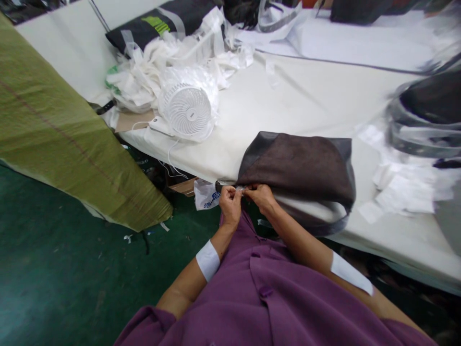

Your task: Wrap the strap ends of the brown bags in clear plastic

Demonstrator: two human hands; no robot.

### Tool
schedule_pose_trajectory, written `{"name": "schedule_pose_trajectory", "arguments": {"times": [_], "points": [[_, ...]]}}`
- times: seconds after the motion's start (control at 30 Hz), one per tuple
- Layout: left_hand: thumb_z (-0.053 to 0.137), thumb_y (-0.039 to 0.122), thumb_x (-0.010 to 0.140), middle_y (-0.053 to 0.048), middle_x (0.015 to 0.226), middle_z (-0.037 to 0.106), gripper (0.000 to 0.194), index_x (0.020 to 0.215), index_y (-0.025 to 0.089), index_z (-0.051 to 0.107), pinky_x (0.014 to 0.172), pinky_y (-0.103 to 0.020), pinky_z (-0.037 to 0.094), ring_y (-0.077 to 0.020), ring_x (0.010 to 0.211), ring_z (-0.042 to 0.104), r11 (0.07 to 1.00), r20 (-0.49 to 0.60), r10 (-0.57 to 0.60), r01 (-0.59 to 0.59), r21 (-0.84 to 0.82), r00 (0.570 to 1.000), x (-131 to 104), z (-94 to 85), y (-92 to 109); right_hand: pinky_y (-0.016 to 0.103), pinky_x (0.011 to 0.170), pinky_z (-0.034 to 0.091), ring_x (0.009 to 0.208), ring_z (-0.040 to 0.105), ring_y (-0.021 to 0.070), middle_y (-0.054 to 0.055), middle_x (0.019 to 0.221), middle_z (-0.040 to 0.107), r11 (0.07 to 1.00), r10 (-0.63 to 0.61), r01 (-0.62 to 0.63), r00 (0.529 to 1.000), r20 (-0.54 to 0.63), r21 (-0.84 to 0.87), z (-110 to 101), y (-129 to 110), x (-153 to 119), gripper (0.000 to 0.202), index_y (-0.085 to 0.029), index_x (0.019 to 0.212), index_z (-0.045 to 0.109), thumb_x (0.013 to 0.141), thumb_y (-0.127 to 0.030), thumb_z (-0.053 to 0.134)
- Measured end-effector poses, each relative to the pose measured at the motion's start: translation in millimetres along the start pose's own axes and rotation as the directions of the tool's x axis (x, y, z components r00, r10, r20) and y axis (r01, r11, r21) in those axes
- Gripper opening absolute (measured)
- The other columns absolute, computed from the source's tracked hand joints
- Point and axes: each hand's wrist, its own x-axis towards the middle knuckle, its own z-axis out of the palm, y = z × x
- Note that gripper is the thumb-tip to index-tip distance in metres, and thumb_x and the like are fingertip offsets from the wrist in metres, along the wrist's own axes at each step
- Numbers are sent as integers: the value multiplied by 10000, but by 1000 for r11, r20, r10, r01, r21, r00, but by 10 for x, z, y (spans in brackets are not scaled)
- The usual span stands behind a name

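Head view looks down over my purple shirt (259, 288) to the near edge of the table (306, 96), where my two hands meet. The dark brown bag (298, 163) lies on its side on the table, along this near edge, and its left lower corner comes right to the place of my fingers. I suppose I have it so near in order that the corner reaches me without lifting the whole weight; the table carries the rest.

The fingers of my left hand (230, 206) are pinched together on a small pale piece (239, 189), and the fingers of my right hand (263, 197) close on it from the other side. What this piece is, I cannot tell, it is too small. Both hands hold it just outside the table edge, perhaps because there the fingertips have free room from below. The bag's strap (334, 227) is laid in a loop towards the near edge, at the right, well away from my fingers, so it should not disturb them.

Near the left end of the same edge stands a white fan (190, 113), facing to my side, maybe for cool air. White wrappings (144, 72) are heaped behind it, and loose white scraps (406, 187) lie beyond the bag's right end.
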Motion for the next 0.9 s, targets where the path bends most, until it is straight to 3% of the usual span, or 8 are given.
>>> {"name": "schedule_pose_trajectory", "arguments": {"times": [0.1,0.27,0.4,0.57,0.67,0.77,0.83,0.9], "points": [[632,231,742,10,705,597,85,817,194,615,660,-220,431,-118,657,557,1000,74,-12,10,26,997,5,-8,-41,207,499,414,502,479,94,-25,558,542,1000,5,-5,1000,0,4,-8,12,7,257,-151,624,573,586,-381,680],[647,287,730,-16,718,651,150,819,170,672,628,-231,452,-127,645,582,997,95,-73,72,12,993,25,-5,-117,209,515,391,504,458,85,-32,565,533,999,-18,16,998,59,33,-40,48,13,303,-146,653,573,593,-425,674],[647,287,712,-6,649,626,145,732,143,644,507,-197,394,-91,533,519,975,101,-204,211,-65,974,20,33,-99,209,534,389,517,466,89,-35,561,539,996,-72,76,990,120,-35,-88,96,39,291,-151,658,569,638,-432,638],[657,277,695,40,553,548,167,754,140,583,364,-169,200,-29,363,334,873,214,-405,445,-200,889,28,33,34,212,550,396,545,520,109,-24,600,594,977,-120,135,988,96,-167,-133,112,38,202,-164,741,620,691,-359,605],[697,275,667,35,561,540,217,748,138,549,358,-162,169,-23,359,336,792,308,-500,571,-216,809,56,-12,106,213,539,384,561,548,122,-14,616,618,964,-101,112,993,59,-240,-154,53,1,182,-168,806,652,684,-301,623],[741,278,633,32,573,533,275,739,140,527,364,-153,176,-19,372,349,721,382,-560,660,-212,735,87,-49,140,213,539,390,560,556,123,-5,628,631,967,-62,85,993,99,-239,-174,-9,-30,177,-167,833,663,688,-260,619],[756,280,617,33,584,531,299,740,144,519,367,-149,183,-17,379,353,700,413,-568,682,-213,712,98,-57,148,210,535,392,543,545,115,-6,612,622,976,-48,76,989,140,-205,-179,-18,-34,136,-166,786,655,697,-258,608],[757,277,611,34,594,532,305,740,147,513,367,-147,185,-16,384,354,705,427,-552,674,-220,716,99,-56,148,204,528,391,533,532,108,-9,597,608,986,-44,66,988,146,-152,-173,3,-27,111,-163,732,633,705,-265,598]]}}
